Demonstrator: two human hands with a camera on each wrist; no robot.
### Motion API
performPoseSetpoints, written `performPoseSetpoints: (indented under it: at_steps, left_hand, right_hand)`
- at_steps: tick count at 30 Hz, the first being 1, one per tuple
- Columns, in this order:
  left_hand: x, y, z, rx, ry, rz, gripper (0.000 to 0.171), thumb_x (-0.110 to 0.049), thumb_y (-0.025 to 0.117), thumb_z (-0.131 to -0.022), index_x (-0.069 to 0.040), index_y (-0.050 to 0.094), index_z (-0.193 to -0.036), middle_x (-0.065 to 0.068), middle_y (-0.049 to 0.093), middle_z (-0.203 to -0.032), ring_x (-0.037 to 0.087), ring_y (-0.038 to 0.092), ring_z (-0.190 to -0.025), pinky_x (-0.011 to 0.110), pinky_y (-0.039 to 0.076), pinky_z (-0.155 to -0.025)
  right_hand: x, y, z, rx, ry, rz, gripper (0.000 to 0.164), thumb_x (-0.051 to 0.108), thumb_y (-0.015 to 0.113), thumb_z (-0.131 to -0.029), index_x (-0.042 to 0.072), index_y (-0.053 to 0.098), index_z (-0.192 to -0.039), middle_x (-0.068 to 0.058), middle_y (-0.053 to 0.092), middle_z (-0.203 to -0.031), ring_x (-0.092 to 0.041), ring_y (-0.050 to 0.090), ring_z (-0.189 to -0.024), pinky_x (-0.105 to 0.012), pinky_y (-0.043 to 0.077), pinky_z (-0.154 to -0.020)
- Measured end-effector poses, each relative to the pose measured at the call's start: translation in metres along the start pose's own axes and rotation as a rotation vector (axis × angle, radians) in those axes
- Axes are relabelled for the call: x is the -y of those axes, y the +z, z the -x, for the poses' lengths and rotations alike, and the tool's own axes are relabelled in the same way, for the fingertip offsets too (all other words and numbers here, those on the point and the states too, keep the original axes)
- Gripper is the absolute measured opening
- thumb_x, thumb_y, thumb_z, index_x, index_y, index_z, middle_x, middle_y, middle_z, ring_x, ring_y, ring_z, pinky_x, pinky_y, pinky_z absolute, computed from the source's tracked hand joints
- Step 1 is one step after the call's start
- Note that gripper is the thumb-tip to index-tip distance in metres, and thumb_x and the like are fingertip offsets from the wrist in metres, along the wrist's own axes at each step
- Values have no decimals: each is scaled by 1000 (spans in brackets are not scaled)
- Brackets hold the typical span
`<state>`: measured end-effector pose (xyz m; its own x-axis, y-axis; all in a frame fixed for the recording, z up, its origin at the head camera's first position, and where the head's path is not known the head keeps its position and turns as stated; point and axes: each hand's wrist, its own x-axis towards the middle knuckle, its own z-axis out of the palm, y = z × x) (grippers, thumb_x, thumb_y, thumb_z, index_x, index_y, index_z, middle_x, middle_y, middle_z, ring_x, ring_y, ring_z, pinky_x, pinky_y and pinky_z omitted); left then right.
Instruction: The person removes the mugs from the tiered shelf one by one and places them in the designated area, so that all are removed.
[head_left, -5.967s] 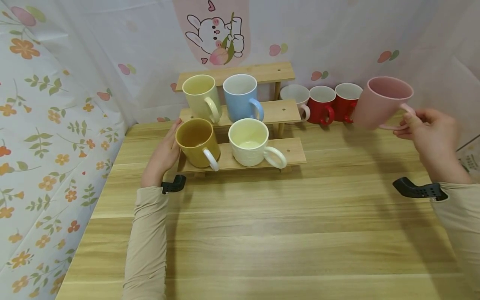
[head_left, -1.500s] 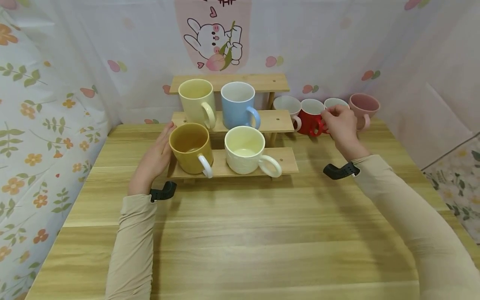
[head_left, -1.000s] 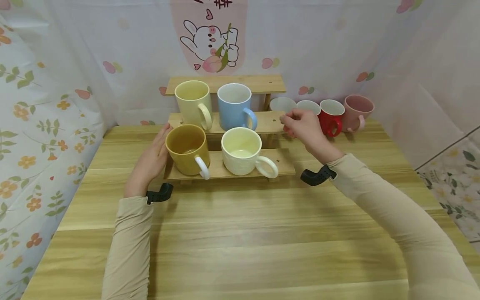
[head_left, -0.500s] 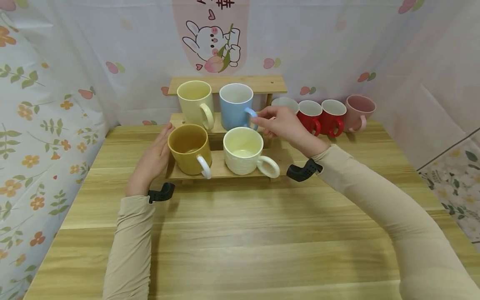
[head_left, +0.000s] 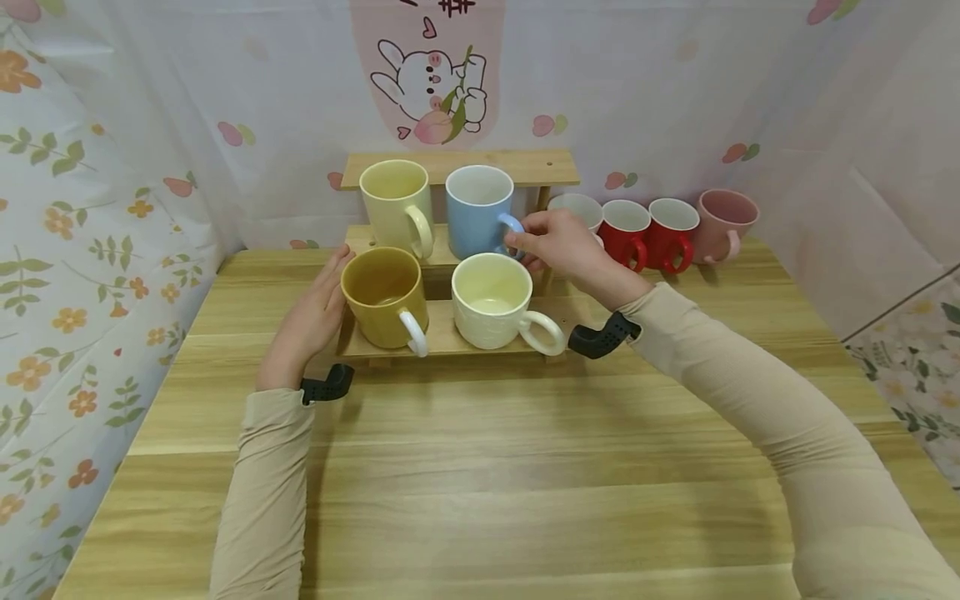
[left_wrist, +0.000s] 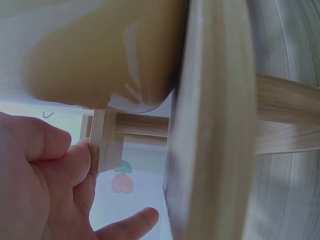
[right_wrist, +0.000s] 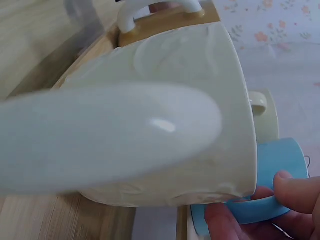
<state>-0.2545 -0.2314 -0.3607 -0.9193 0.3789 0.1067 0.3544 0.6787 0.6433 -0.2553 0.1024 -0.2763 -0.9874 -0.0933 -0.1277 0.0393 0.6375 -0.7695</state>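
Observation:
My right hand (head_left: 566, 246) pinches the handle of a blue mug (head_left: 478, 232), which stands upright on the middle step of a three-step wooden rack (head_left: 543, 237). In the right wrist view, thumb and fingers close around the blue handle (right_wrist: 260, 211). My left hand (head_left: 309, 321) lies at the rack's left end, fingers extended, touching the end of the middle step. Beside it, a mustard mug (head_left: 386, 304) with a white handle stands on the bottom step. A cream mug (head_left: 487, 321) shares that step, and a pale yellow mug (head_left: 396, 208) stands left of the blue one.
On the table (head_left: 480, 483), right of the rack, stand a partly hidden white mug (head_left: 581, 207), two red mugs (head_left: 624, 237) (head_left: 671, 237) and a pink mug (head_left: 723, 229). A printed curtain (head_left: 637, 92) hangs behind. The cream mug's handle (head_left: 543, 333) juts out near my right wrist.
The pink mug, earlier held by my right hand, now stands beside the red mugs. My right hand has moved left and taken the blue mug's handle. My left hand has stayed at the rack.

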Motion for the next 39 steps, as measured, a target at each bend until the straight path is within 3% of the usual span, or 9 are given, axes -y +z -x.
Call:
performPoseSetpoints:
  at_steps: [5,15,22,33,39]
  left_hand:
    - [0,0,-1,2,-6,-6,55,-36,19,-106,-9,19,-153,4,7,-162,31,12,-147,55,14,-117]
    - [0,1,-2,-4,-7,-15,54,-35,18,-106,-7,19,-153,6,7,-162,30,12,-147,53,14,-118]
    - [0,2,-1,0,-9,-2,54,-35,19,-106,-8,19,-153,5,7,-162,29,10,-148,53,13,-118]
    - [1,2,1,-2,-14,-18,54,-35,18,-106,-8,16,-154,5,6,-162,30,11,-148,53,14,-118]
    - [0,2,0,-3,-17,-31,55,-35,17,-106,-8,16,-154,5,6,-162,30,12,-148,53,14,-118]
  right_hand:
    - [-4,-3,-1,1,-4,-65,25,21,59,-95,-2,64,-106,-14,60,-102,-18,68,-76,-28,59,-73]
    - [-13,-6,6,-56,-78,-37,21,16,59,-95,-4,64,-99,-16,62,-95,-24,72,-78,-30,59,-73]
    - [-24,-12,13,-96,-65,-63,21,16,60,-95,-3,65,-99,-16,64,-94,-13,71,-71,-34,58,-76]
    - [-39,-33,32,-177,-58,-149,26,14,58,-96,-9,62,-105,-19,62,-98,-9,68,-70,-26,59,-71]
    - [-47,-47,44,-218,-71,-176,28,15,58,-96,-11,61,-104,-10,63,-92,-3,67,-68,-25,59,-70]
